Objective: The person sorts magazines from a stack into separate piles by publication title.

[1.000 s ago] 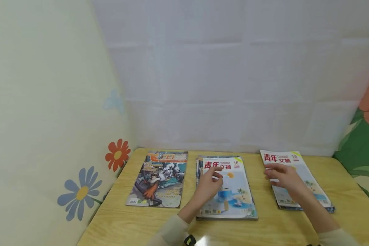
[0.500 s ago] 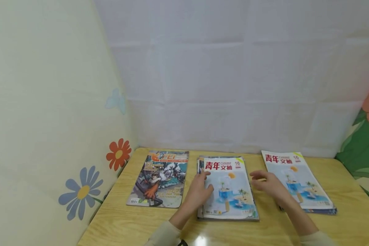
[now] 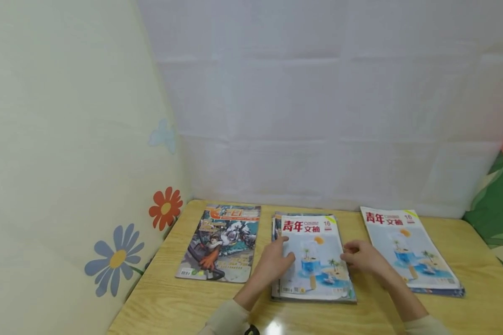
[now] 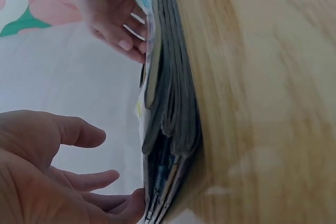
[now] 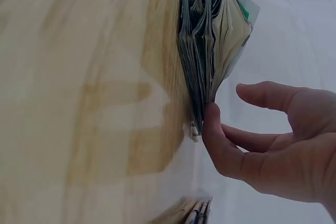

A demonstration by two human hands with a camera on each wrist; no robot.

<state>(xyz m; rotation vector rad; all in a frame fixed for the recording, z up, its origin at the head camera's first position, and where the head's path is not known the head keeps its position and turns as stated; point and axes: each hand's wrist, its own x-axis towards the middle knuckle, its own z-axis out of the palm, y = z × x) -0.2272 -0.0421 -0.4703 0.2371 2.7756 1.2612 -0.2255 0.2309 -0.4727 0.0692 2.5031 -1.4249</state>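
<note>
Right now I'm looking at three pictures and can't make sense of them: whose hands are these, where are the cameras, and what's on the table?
No machine here: a person works with bare hands, wearing one camera on the head and one on each wrist. The head view looks down on a wooden table in a corner. Three lots of magazines lie on it: a single comic magazine at the left, a middle stack, and a right stack. The left hand rests its fingers on the middle stack's left edge; the right hand touches its right edge. Neither hand lifts anything. The two sideways pictures are the wrist views: each shows the middle stack's edge close up, with that hand's fingertips against it.
</note>
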